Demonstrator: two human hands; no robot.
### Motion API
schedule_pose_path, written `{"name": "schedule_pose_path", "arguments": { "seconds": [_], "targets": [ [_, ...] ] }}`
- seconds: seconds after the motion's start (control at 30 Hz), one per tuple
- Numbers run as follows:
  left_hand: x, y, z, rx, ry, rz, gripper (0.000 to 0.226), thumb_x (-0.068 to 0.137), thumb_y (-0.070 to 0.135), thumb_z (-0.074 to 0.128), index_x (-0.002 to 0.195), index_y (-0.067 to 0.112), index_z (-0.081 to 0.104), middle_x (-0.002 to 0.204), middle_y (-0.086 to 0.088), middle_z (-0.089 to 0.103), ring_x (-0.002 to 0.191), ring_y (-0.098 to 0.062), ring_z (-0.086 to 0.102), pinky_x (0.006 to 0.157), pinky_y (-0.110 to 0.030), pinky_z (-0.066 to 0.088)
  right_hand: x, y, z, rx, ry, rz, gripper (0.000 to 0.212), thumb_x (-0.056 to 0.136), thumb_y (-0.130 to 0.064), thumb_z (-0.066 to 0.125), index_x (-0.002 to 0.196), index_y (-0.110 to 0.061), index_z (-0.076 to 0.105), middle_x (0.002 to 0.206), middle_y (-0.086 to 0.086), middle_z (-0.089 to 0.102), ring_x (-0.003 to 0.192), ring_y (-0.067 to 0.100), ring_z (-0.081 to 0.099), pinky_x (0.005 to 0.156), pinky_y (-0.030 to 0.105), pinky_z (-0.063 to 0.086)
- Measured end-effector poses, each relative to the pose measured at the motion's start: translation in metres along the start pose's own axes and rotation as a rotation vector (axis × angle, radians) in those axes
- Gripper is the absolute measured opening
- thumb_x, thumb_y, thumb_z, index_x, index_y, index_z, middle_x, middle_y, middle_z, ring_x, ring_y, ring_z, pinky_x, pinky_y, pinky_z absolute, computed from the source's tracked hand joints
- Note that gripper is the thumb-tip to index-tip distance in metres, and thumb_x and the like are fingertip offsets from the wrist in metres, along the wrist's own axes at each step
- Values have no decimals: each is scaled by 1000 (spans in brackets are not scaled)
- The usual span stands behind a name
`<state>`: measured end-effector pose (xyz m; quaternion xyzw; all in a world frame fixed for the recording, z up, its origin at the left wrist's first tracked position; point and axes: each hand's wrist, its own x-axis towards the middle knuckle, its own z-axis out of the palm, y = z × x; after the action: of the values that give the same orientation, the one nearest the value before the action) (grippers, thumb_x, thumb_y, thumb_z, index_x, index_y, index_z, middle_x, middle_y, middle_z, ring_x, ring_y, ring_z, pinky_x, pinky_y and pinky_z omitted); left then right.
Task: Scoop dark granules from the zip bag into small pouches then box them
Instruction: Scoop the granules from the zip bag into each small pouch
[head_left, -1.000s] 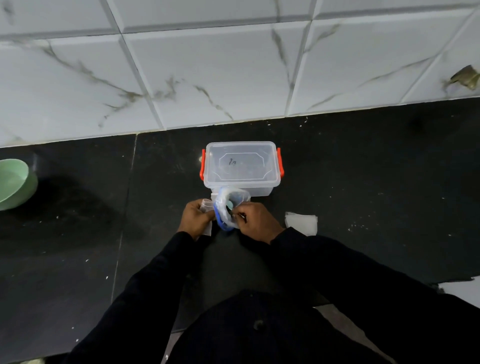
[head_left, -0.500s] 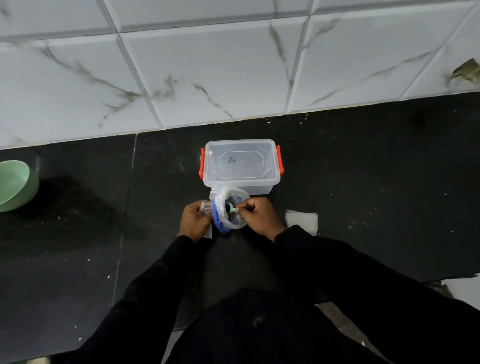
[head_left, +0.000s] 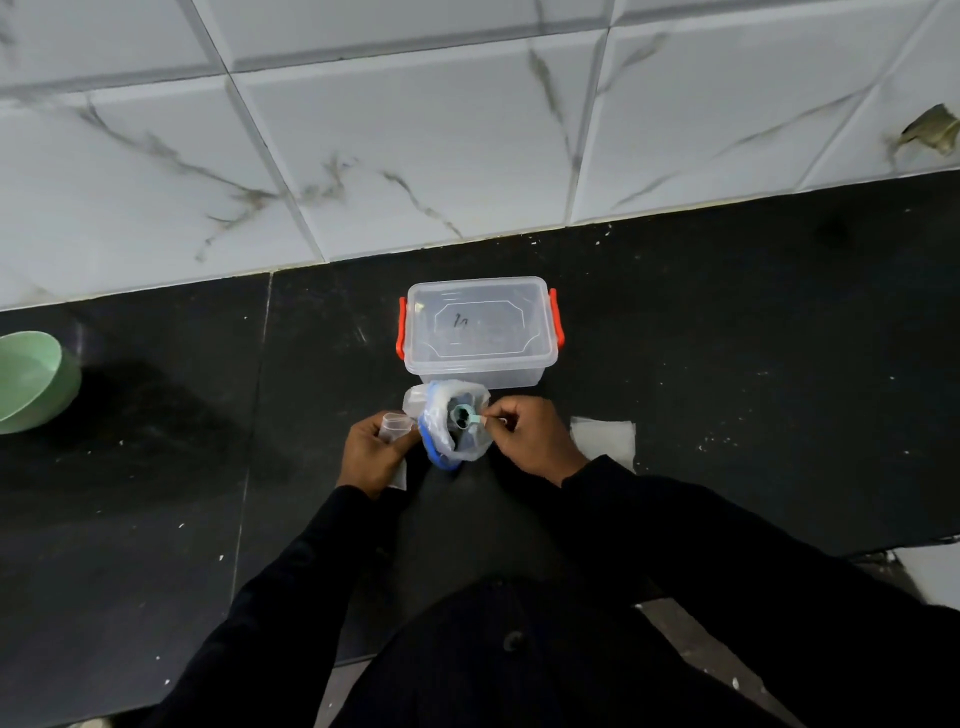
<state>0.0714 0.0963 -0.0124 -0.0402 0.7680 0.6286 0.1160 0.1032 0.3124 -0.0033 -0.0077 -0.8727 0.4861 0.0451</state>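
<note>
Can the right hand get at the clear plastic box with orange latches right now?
Probably yes: the clear plastic box with orange latches sits just beyond the right hand, nothing between, though that hand pinches a small teal scoop inside the zip bag.

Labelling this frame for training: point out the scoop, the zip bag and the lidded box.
scoop (head_left: 461, 415): head view, on its teal bowl.
zip bag (head_left: 475, 447): head view, on its clear wall.
lidded box (head_left: 480, 332): head view, middle of the lid.

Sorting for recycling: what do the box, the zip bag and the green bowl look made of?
Box: rigid clear plastic, glossy; the dark surface shows through it. Zip bag: thin soft plastic film, crinkled, translucent, with a blue zip strip. Bowl: probably plastic, perhaps ceramic; even pale green, dull sheen.
</note>
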Motion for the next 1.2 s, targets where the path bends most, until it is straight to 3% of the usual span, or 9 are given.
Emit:
{"name": "schedule_pose_path", "arguments": {
  "seconds": [0.07, 0.2, 0.33, 0.43, 0.53, 0.77, 0.87, 1.0, 1.2],
  "targets": [
    [-2, -3, 1, -15, 21, -13, 15, 81, 3, 75, 74, 12, 66, 61, 12, 69, 58, 4, 59, 57, -15, 49, -2, -2, 4, -191, -50, -222, 11, 85, -6, 64, 76, -4, 70, 76, 7, 67, 68, 15, 60, 64, 26, 47],
    [-3, -2, 7, -60, 28, -45, 18, 81, -3, 73, 73, 11, 64, 59, 11, 68, 55, 3, 59, 54, -16, 49, -2, 2, 15, -429, -175, -323, 15, 85, -7, 55, 77, 0, 66, 80, 15, 63, 68, 33, 60, 61, 39, 50],
    [-9, 0, 16, -231, -7, -155, 15, 82, -9, 67, 80, 6, 65, 65, 1, 71, 60, -12, 65, 56, -25, 53, 1, -1, 16, -379, -228, -260, 18, 87, -10, 53, 82, -1, 68, 85, 15, 63, 76, 32, 61, 69, 42, 50],
    [-14, 1, 25, -538, -62, -281, 15, 88, -11, 57, 96, -1, 65, 82, -12, 75, 73, -25, 72, 62, -33, 59, 2, -4, 11, -301, -170, -256, 14, 87, -7, 57, 83, 0, 69, 84, 15, 65, 76, 28, 61, 70, 39, 50],
    [-17, 1, 32, -632, -102, -334, 18, 88, -4, 59, 105, -3, 64, 95, -19, 73, 84, -31, 72, 68, -38, 60, 2, -3, 7, -291, -146, -271, 15, 89, -9, 59, 92, 0, 71, 91, 14, 67, 81, 27, 63, 74, 36, 51],
    [-17, -1, 36, -619, -54, -339, 27, 82, -1, 67, 108, -5, 64, 100, -22, 72, 90, -33, 71, 73, -42, 60, 10, -3, 5, -451, -235, -368, 18, 84, -4, 59, 97, -4, 71, 90, 16, 65, 79, 33, 64, 68, 38, 52],
    [-16, 2, 38, -539, 11, -315, 15, 84, -10, 63, 96, -2, 66, 90, -18, 73, 81, -28, 71, 72, -40, 61, 11, -6, 8, -436, -267, -319, 21, 85, -5, 58, 101, -6, 71, 97, 15, 66, 86, 32, 64, 76, 36, 51],
    [-9, -1, 37, -348, 219, -258, 18, 79, -11, 65, 73, 6, 67, 72, -10, 67, 72, -24, 61, 69, -37, 54, 12, -9, 7, -384, -299, -264, 25, 89, -9, 52, 107, -7, 70, 102, 16, 65, 92, 34, 63, 81, 39, 51],
    [-4, -3, 37, -309, 301, -256, 22, 80, -11, 62, 71, 9, 66, 62, 3, 67, 65, -16, 59, 66, -33, 53, 11, -6, -3, -348, -331, -281, 37, 87, -13, 41, 109, -5, 70, 97, 17, 65, 89, 32, 63, 81, 37, 51]
  ]
}}
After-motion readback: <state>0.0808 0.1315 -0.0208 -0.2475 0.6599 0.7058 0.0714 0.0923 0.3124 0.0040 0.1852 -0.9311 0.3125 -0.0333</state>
